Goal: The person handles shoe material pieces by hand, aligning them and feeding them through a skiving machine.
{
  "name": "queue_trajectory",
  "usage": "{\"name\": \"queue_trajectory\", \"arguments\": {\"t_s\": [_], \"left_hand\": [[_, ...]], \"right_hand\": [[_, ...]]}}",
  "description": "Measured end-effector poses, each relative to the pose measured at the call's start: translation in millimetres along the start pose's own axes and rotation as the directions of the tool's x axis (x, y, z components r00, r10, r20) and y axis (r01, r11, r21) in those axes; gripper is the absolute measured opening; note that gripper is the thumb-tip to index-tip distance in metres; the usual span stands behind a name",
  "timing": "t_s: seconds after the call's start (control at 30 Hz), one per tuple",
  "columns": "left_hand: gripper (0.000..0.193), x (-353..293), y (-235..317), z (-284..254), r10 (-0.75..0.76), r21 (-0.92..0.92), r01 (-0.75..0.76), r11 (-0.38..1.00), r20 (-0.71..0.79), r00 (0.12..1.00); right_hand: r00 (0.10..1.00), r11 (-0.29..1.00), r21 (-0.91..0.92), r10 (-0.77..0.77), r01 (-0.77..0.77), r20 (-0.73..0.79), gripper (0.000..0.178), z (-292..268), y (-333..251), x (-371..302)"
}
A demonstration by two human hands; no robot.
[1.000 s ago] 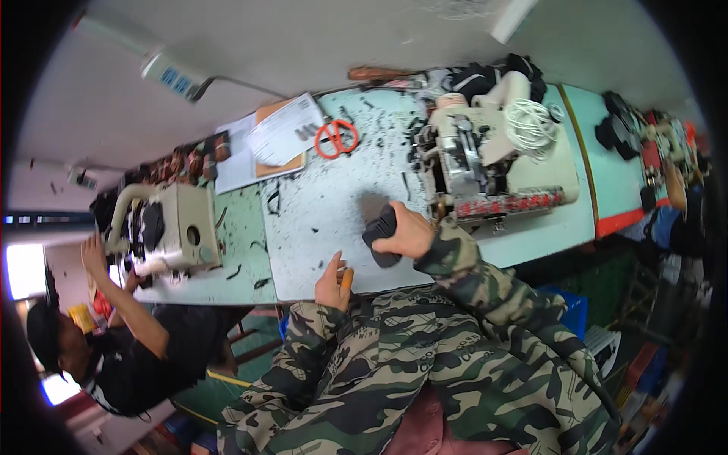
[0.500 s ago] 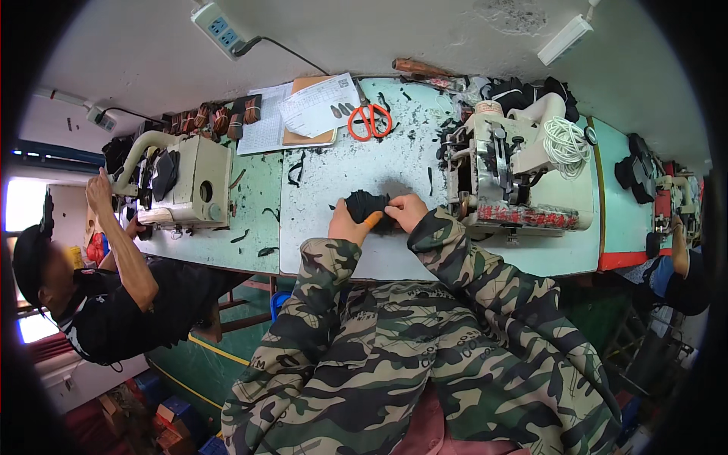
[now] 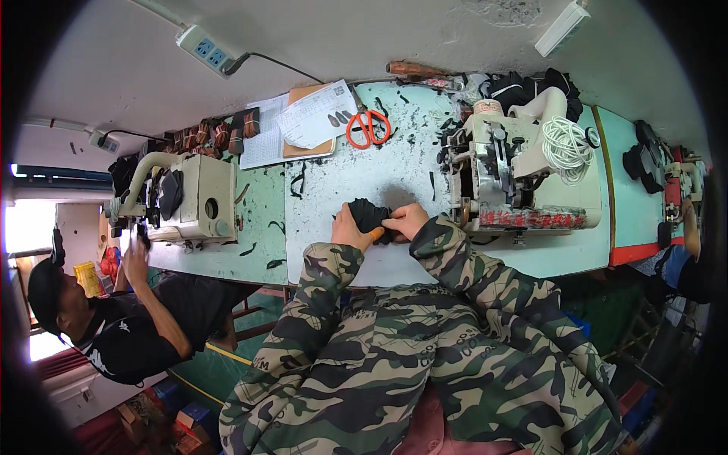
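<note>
A bundle of black cloth-like pieces (image 3: 368, 213) is at the middle of the table, near its front edge; their exact kind cannot be made out. Around its left side my left hand (image 3: 350, 230) is closed, its thumb covered by an orange finger sleeve (image 3: 377, 233) and pressed to the front. My right hand (image 3: 410, 221) pinches the right edge of the same bundle between thumb and fingers. The fingers behind the bundle are hidden.
To the right stands a cream sewing machine (image 3: 537, 193) with a white cord coil (image 3: 569, 150). Orange-handled scissors (image 3: 368, 130) and papers (image 3: 316, 115) lie at the back. Black scraps (image 3: 299, 180) dot the table. A co-worker (image 3: 144, 318) sits left at another machine (image 3: 199, 199).
Both my hands remain on the black bundle, with only slight finger shifts. The co-worker on the left has lowered a raised hand toward the machine. The whole view has shifted a little.
</note>
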State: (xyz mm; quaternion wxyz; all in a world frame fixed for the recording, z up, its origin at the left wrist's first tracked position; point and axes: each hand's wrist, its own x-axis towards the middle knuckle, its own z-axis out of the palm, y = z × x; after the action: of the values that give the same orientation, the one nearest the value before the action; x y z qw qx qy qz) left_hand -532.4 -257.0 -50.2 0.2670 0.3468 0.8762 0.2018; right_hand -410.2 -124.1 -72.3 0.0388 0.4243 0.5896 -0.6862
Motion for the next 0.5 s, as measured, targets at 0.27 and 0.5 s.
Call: {"name": "queue_trajectory", "arguments": {"t_s": [0.27, 0.5], "left_hand": [[0.106, 1.2, -0.8, -2.4, 0.004, -0.008, -0.004, 1.0, 0.005, 1.0], [0.105, 0.3, -1.9, 0.8, 0.013, -0.033, -0.013, 0.999, 0.0, 1.0]], "right_hand": [[0.999, 0.99, -0.141, 0.01, -0.004, 0.04, 0.032, -0.1, -8.7, -0.7], [0.999, 0.998, -0.055, 0.045, -0.044, 0.017, 0.032, 1.4, -8.3, -0.1]]}}
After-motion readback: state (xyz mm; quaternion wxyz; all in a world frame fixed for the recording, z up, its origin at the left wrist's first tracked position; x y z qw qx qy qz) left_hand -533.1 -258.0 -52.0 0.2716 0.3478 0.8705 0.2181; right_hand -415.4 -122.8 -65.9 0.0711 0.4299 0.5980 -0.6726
